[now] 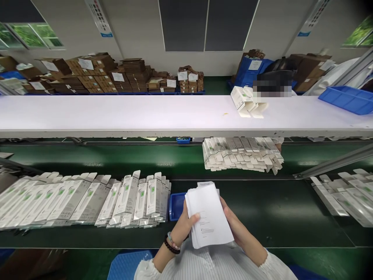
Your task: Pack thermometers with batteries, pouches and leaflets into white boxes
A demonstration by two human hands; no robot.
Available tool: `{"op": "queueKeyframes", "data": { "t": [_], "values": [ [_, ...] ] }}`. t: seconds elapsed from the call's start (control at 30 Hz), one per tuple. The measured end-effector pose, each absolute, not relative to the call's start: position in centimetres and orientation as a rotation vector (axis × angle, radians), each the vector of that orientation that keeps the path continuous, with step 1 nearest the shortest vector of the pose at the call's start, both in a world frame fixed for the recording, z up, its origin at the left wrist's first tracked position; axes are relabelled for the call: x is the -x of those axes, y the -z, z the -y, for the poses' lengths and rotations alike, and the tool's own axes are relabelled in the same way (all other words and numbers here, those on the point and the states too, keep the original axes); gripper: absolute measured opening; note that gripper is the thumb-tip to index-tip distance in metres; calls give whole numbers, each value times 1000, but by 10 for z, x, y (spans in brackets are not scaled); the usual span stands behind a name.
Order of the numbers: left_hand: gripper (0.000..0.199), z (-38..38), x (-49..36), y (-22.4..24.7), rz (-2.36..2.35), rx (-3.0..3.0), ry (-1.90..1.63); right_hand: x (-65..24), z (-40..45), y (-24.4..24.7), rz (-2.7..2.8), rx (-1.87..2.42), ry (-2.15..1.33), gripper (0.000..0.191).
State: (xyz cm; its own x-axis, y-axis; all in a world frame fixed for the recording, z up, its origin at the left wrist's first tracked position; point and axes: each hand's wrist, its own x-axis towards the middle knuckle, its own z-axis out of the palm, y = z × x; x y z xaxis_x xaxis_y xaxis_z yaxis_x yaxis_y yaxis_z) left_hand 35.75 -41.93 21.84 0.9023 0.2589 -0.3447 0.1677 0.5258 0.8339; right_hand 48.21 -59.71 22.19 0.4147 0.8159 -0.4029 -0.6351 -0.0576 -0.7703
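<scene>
- Paper stack (210, 217), white, faintly printed, held above the near edge of the dark surface (268, 210); clock centred on it.
- Left hand (186, 222) pinching its left edge, thumb on top; right hand (233, 222) gripping the right edge, fingers partly hidden.
- 9 o'clock: small blue tray (174, 206) just beside the stack; beyond it, a long row of leaning white cartons (70, 198).
- 3 o'clock: more cartons (344, 194), well apart.
- 1 o'clock: carton heap (241, 151), seen below the white shelf (116, 112); on the shelf, two cartons with flaps out (242, 100), a person (275, 76) behind.
- 2 o'clock: blue bin (346, 99) on the shelf.
- Room, 10 to 11 o'clock: window (37, 35), cardboard piles (93, 72). 12 o'clock: dark panels (185, 25) on a pale wall (140, 23).
- 8 o'clock: blue stool-like seat (126, 266), low.
</scene>
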Motion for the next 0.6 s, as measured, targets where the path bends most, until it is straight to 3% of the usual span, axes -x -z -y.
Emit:
{"op": "queueKeyframes", "data": {
  "t": [0.17,0.47,0.6],
  "values": [
    [104,412,-352,-225,-309,-1134,54,-480,598,-220,189,1127,-1260,97],
    [92,398,-333,-200,-293,-972,152,-460,586,-207,-38,1191,-1219,88],
    [68,397,-337,-193,-397,-865,139,-463,591,-210,26,1197,-1203,87]
  ]
}}
